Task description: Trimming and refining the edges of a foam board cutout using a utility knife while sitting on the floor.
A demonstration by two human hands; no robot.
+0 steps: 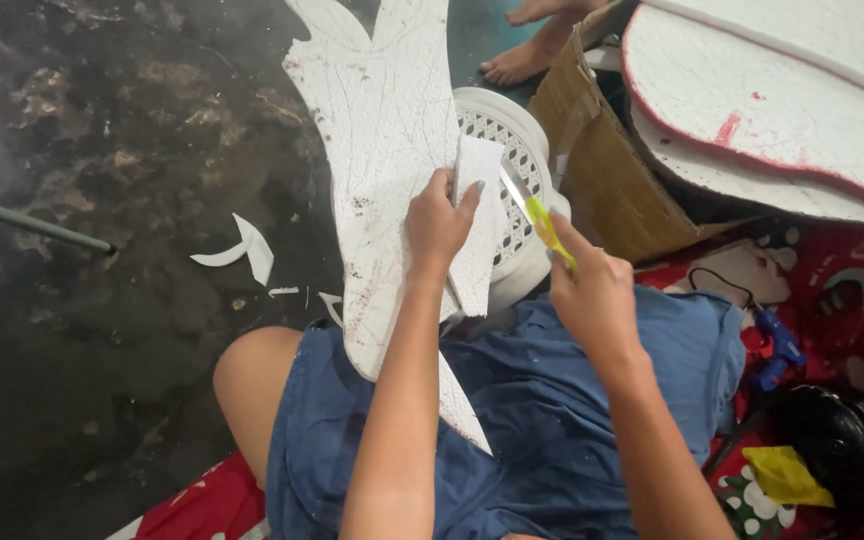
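Note:
My left hand (439, 225) grips a small white foam strip (477, 225), pressing it against a large white foam board (382, 130) cut in a wing-like shape, which leans from my lap up over a white plastic stool (517, 150). My right hand (592, 290) holds a yellow-handled utility knife (542, 222). Its blade touches the right edge of the foam strip near the top. I sit on the floor in blue shorts.
Foam offcuts (242, 250) lie on the dark floor at left, near a thin metal rod (32, 222). A cardboard box (602, 170) and large red-edged foam boards (772, 100) stand at right. Another person's bare feet (522, 60) are at top. A blue glue gun (777, 345) lies on patterned cloth.

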